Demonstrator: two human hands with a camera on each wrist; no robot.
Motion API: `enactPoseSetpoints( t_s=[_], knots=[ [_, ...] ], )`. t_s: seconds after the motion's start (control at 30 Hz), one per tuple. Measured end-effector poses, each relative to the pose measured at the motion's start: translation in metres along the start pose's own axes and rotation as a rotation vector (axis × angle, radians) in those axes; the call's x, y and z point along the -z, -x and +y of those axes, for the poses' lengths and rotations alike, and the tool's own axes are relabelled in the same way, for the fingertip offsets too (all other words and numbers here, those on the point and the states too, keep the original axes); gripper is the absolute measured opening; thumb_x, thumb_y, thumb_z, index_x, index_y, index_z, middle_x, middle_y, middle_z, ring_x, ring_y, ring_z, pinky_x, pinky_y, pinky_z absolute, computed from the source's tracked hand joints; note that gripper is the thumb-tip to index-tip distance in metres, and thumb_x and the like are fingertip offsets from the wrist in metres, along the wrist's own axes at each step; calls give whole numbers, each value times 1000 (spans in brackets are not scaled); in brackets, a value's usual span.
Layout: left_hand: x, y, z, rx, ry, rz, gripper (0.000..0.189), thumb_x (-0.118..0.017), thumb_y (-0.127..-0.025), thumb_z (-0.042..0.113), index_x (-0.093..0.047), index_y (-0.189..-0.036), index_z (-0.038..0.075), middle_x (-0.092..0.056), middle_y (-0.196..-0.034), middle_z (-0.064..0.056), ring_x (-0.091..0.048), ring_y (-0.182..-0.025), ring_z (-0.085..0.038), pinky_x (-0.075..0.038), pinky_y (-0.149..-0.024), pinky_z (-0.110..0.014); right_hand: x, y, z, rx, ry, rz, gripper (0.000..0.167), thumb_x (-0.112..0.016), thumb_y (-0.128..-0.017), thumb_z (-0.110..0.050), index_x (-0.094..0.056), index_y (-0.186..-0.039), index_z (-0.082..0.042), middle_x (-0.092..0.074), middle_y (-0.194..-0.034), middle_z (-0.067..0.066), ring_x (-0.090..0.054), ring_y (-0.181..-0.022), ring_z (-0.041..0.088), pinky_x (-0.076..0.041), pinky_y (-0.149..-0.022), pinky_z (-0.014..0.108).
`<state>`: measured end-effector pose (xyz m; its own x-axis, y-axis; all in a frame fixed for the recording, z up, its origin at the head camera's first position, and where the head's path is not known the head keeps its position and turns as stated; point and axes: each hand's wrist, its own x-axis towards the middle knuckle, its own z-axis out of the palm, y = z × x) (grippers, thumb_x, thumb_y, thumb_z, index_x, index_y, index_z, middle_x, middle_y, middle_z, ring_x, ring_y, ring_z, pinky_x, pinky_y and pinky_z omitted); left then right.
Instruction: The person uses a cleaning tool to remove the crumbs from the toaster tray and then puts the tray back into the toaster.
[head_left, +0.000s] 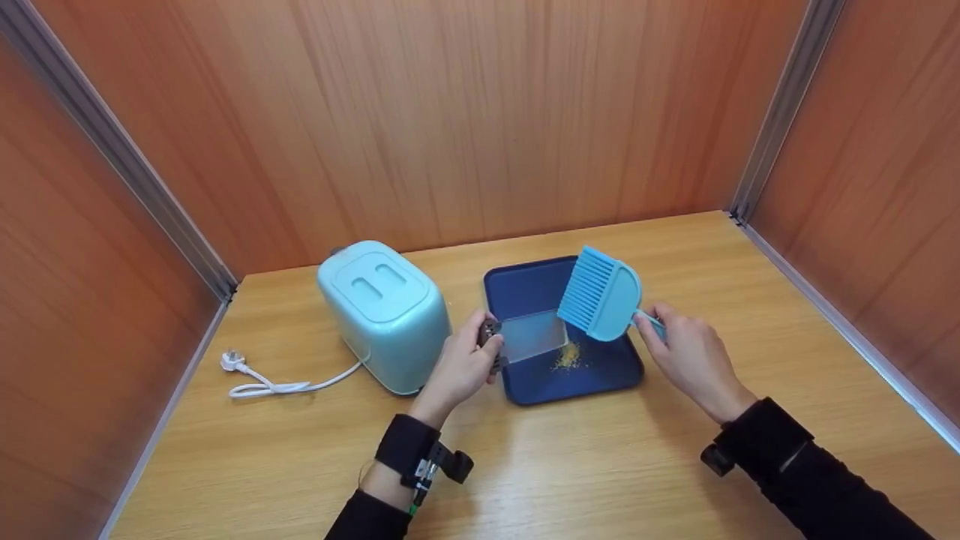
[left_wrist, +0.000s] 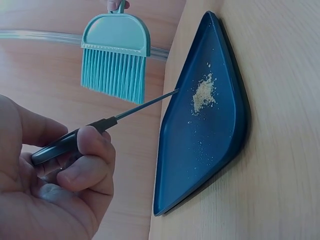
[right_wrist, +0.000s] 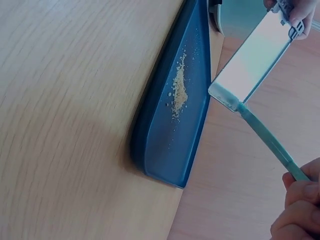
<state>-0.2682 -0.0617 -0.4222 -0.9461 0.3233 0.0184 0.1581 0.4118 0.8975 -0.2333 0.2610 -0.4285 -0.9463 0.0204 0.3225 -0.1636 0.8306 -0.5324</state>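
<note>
My left hand point(head_left: 461, 364) grips the dark end handle of a flat metal crumb tray point(head_left: 531, 336), which is held over a dark blue tray point(head_left: 525, 289). In my right hand point(head_left: 694, 364) is the handle of a light blue hand brush point(head_left: 616, 304). Its bristles point left, beside the far end of the crumb tray. Yellowish crumbs point(head_left: 569, 355) lie in a small heap on the blue tray, with finer bits scattered around it in the left wrist view. In the right wrist view the brush point(right_wrist: 270, 140) is edge-on, its bristle end overlapping the crumb tray's tip.
A mint-green toaster point(head_left: 397, 330) stands left of the blue tray, its slots covered by a lid. Its white cord point(head_left: 285, 388) lies bundled on the wooden table, ending in a plug point(head_left: 233, 361). Wood-grain panels point(head_left: 480, 112) enclose the table at the back and sides.
</note>
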Motion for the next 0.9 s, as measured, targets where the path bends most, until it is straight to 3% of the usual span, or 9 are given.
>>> enactPoseSetpoints(
  t_s=[0.5, 0.7, 0.9],
  knots=[
    [1, 2, 0, -38, 11, 13, 18, -51, -111, 17, -56, -127, 11, -61, -88, -10, -60, -62, -19, -53, -60, -30, -4, 3, 1, 12, 60, -40, 27, -60, -111, -24, -71, -107, 0, -53, -69, 0, -50, -60, 15, -32, -52, 24],
    [1, 3, 1, -47, -44, 31, 17, -51, -112, 20, -56, -127, 15, -63, -94, -10, -62, -66, -19, -54, -62, -32, -3, 5, 3, 2, 99, -80, 26, -61, -110, -25, -70, -101, -2, -52, -69, -1, -49, -60, 15, -31, -53, 24],
    [0, 3, 2, -89, -145, 57, 16, -49, -112, 21, -55, -126, 16, -63, -100, -8, -63, -83, -22, -51, -69, -34, 3, 4, 2, -22, 88, -101, 29, -60, -110, -29, -71, -103, -3, -51, -68, -1, -49, -61, 16, -31, -54, 25]
  ],
)
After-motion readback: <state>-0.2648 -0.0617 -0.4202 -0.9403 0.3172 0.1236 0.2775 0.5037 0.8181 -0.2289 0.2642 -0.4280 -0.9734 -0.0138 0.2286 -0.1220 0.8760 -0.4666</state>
